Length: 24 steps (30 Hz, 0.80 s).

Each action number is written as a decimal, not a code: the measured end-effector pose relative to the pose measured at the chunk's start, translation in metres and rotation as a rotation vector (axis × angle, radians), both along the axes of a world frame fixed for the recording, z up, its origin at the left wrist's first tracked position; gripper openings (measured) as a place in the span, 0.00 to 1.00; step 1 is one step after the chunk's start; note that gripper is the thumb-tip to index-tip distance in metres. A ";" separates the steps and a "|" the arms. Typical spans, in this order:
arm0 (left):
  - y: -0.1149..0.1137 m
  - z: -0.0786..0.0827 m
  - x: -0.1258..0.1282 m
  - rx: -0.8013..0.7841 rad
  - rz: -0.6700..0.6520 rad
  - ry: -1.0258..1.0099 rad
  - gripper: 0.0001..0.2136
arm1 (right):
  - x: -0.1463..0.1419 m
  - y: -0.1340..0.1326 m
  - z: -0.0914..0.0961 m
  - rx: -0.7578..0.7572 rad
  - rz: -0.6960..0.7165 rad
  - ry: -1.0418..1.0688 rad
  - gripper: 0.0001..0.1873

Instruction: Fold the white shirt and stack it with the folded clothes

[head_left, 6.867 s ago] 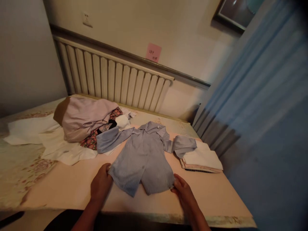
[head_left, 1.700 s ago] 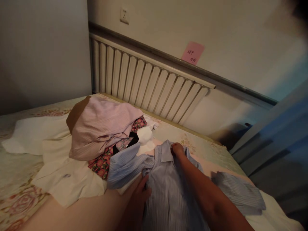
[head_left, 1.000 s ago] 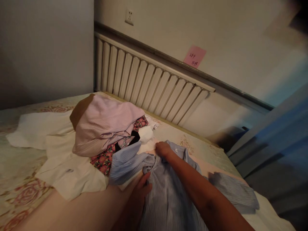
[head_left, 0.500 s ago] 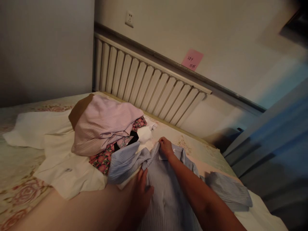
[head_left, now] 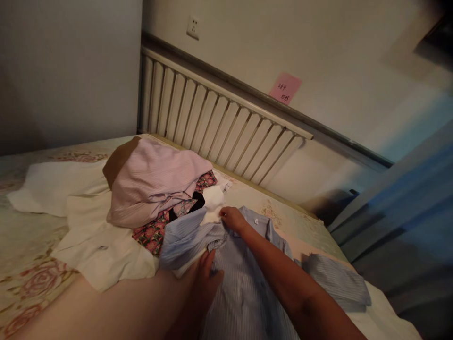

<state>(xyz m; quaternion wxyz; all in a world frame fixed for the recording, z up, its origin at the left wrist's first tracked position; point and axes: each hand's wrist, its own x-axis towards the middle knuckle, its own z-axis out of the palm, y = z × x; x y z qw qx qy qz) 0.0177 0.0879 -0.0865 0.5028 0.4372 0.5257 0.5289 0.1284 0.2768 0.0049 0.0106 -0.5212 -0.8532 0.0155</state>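
Note:
A blue-and-white striped shirt [head_left: 244,283] lies spread on the bed, its collar toward the wall and one sleeve [head_left: 186,236] reaching left onto other clothes. Near the shoulder, my right hand [head_left: 233,220] is closed in a pinch on the shirt's fabric, its forearm crossing over the front. My left hand [head_left: 208,278] rests lower, by the shirt's left side under the sleeve. Its fingertips touch the cloth, and the thumb stands apart from the fingers.
Left of the shirt is a pile with a pink garment [head_left: 155,174], a red floral cloth [head_left: 152,236] and cream clothing [head_left: 106,250]. A folded striped garment [head_left: 338,281] lies at right. A radiator [head_left: 212,118] borders the bed; a blue curtain [head_left: 399,226] hangs right.
My right hand has moved left and slightly down, bringing the shirt's shoulder fabric toward the sleeve. My left hand has hardly moved.

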 end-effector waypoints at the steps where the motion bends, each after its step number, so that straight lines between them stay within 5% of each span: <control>1: 0.001 -0.001 0.000 0.002 -0.009 0.001 0.30 | -0.004 -0.003 0.000 -0.020 0.019 -0.021 0.13; 11: 0.004 -0.011 -0.003 -0.017 -0.059 -0.043 0.32 | -0.019 -0.021 -0.003 -0.084 0.003 -0.139 0.09; 18: 0.006 -0.010 -0.003 0.000 -0.026 -0.043 0.29 | -0.012 -0.023 0.002 0.116 -0.030 0.141 0.12; 24: 0.006 -0.008 0.003 0.011 0.039 -0.024 0.30 | -0.023 -0.039 -0.024 0.177 0.005 0.355 0.15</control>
